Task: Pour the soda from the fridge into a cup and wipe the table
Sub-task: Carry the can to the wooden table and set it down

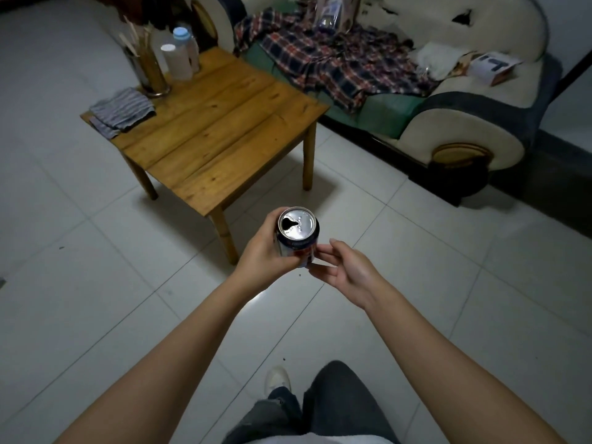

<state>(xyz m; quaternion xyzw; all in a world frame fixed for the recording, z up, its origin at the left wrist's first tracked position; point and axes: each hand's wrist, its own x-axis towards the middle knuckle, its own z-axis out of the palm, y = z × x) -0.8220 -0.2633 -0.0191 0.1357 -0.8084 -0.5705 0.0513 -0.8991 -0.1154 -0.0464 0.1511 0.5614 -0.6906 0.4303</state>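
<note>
My left hand [262,251] grips a dark blue soda can [298,232], held upright over the floor; its silver top has an open mouth. My right hand [344,270] hovers just right of the can with straight fingers, fingertips near its lower side, holding nothing. Ahead stands a small wooden table [224,123]. A folded grey striped cloth [123,112] lies on its left corner. A white cup [177,62] stands at the table's back edge.
Beside the cup stand a bottle with a blue cap [187,46] and a metal holder of sticks [150,68]. A sofa [464,123] with a plaid blanket [336,62] and a small box [491,67] runs along the right. The floor is pale tile.
</note>
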